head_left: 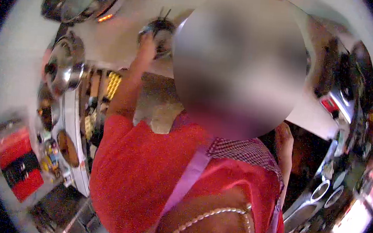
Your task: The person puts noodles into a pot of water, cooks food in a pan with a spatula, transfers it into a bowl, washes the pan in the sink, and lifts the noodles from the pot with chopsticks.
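- left hand is at the near-left side of the dark pot on the counter, way closer than the right arm
- too blurry to tell if it's gripping, right hand's hidden

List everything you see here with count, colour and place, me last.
Glass-topped appliance: one, dark, upper left
Lidded pot: one, silver, left
Round vessel: one, dark, upper centre
Bumpy item: one, yellow, centre-left
Box: one, red and black, lower left
Circles: two, white-rimmed, lower right
Middle: hidden by blur
Other clutter: too blurred to count
Top: one, red, lower centre
Necklace: one, cream, bottom
Left hand: one, at the vessel
Right arm: one, centre-right
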`<state>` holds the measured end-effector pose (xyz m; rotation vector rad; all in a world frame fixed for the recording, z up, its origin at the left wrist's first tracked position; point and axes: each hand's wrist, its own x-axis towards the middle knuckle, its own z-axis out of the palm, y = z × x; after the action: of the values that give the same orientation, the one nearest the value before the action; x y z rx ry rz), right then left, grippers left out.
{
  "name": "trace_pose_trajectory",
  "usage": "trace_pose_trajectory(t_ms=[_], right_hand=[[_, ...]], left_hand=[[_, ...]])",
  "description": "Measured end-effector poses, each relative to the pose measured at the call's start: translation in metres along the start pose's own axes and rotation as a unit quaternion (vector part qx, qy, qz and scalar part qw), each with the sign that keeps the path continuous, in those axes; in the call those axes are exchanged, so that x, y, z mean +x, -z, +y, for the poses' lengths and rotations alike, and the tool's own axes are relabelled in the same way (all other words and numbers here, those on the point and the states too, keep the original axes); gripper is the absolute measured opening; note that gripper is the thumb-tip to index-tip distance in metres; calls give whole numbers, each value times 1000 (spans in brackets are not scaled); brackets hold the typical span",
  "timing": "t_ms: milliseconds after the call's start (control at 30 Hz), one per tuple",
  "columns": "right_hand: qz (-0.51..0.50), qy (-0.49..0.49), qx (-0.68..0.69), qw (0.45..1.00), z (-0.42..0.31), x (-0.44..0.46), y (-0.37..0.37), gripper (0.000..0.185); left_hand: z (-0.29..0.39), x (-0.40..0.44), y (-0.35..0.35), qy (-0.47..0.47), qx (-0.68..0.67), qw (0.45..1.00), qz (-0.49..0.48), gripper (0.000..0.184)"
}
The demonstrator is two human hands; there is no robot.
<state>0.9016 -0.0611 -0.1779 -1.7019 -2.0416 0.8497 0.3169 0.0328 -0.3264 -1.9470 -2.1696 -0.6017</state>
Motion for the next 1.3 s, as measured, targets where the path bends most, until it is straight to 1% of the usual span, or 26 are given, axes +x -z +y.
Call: trace_pose_trajectory(t_ms=[33, 133, 167, 200, 267, 300, 400, 433, 500, 533, 600, 633, 667, 700, 733, 767, 800, 867, 900, 933, 1000, 1067, 1133, 1200, 1267, 1300], right_hand=[[-11, 4, -8, 1000, 7, -3, 11, 21], [-25, 2, -31, 999, 4, -9, 42, 21], [14, 59, 3, 998, 13, -10, 49, 21], [28, 65, -12, 997, 17, -11, 59, 21], [47, 82, -35, 995, 22, -14, 79, 19], [61, 134, -89, 985, 33, -16, 87, 18], [70, 87, -11, 994, 33, -20, 111, 18], [90, 123, 3, 988, 30, -19, 123, 19], [181, 83, -76, 977, 35, -16, 163, 20], [225, 61, -113, 966, 37, -13, 182, 21], [373, 81, -140, 913, 55, 8, 235, 21], [389, 74, -208, 895, 68, 22, 260, 20], [400, 67, -276, 872, 85, 36, 285, 20], [359, 20, -417, 835, 126, 51, 306, 27], [310, -28, -548, 777, 157, 60, 318, 35], [276, -161, -506, 801, 151, 63, 317, 52], [220, -214, -533, 789, 152, 68, 317, 61], [162, -184, -478, 844, 185, 77, 323, 61], [139, -171, -488, 844, 181, 83, 328, 55], [114, -158, -498, 845, 179, 86, 332, 49], [100, -185, -571, 794, 163, 91, 354, 37], [180, 37, -647, 740, 152, 91, 398, 31], [189, 125, -679, 698, 117, 83, 427, 25], [158, 51, -692, 703, 101, 88, 444, 22], [146, -58, -688, 709, 125, 122, 482, 20], [130, -19, -695, 707, 130, 133, 491, 20]], left_hand=[[22, 9, 14, 141, -14, 983, -119, 47], [-6, 0, -21, 79, -19, 995, -56, 54], [2, 1, -21, 84, 6, 994, -67, 57], [8, 1, -21, 88, 31, 993, -79, 61], [36, 11, 15, 157, 105, 970, -152, 68], [49, 10, 28, 136, 139, 976, -103, 67], [104, 6, 56, 77, 229, 969, 46, 65], [128, 6, 68, 51, 197, 977, 56, 61], [183, 8, 89, -7, 120, 989, 82, 54], [213, 4, 94, 17, 50, 996, 69, 50], [274, -4, 103, 58, -80, 994, 37, 43], [293, -11, 85, 89, -240, 967, 11, 39], [311, -19, 63, 118, -393, 912, -18, 34], [340, -22, 54, 144, -486, 858, -77, 33], [368, -22, 44, 167, -572, 792, -135, 31], [387, -20, 31, 213, -613, 743, -165, 28], [404, -18, 16, 257, -648, 689, -198, 26], [432, -14, -17, 343, -704, 563, -263, 22], [443, -12, -29, 384, -725, 490, -296, 21], [451, -8, -40, 398, -732, 469, -294, 20], [463, 6, -61, 422, -744, 432, -285, 20], [469, 11, -81, 438, -762, 412, -240, 19], [470, 17, -89, 426, -775, 405, -231, 19], [473, 21, -87, 426, -764, 437, -210, 18], [477, 29, -87, 424, -756, 466, -180, 17], [481, 31, -87, 389, -790, 454, -139, 17]])
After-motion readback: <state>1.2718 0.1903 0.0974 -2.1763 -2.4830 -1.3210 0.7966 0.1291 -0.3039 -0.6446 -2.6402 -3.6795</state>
